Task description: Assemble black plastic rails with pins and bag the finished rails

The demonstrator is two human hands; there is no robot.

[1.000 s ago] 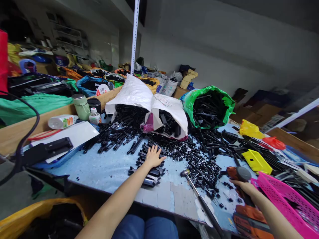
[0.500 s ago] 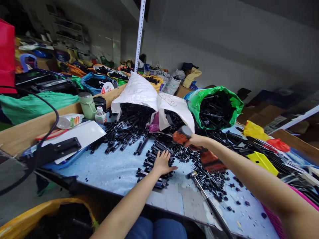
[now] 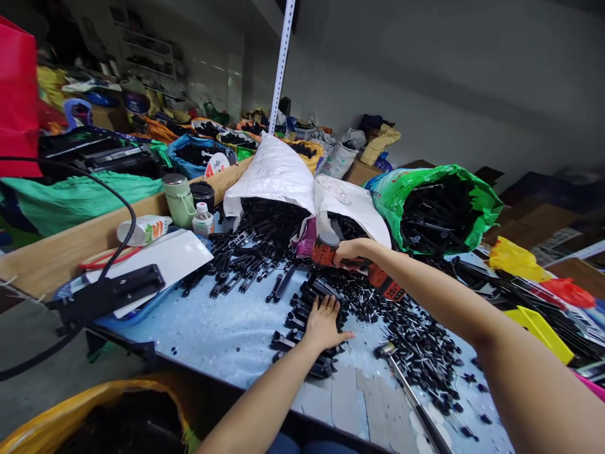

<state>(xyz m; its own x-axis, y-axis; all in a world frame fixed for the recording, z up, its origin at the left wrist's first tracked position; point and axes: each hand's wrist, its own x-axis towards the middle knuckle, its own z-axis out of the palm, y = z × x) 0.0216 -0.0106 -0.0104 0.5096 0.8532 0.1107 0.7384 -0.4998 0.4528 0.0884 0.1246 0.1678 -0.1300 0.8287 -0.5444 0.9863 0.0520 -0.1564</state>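
The drill (image 3: 324,253), grasped in the right hand's (image 3: 353,251) fingers, has swung from the worktop's (image 3: 212,328) right side to the far end of the black parts (image 3: 297,315), where the left hand (image 3: 325,325) lies with fingers spread, gripping nothing, so both hands now work there.

Orange drill (image 3: 323,254), seemingly grey-ended; black parts (image 3: 297,320).

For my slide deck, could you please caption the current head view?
Left hand spread over lined-up black parts; right hand gripping an orange power tool.
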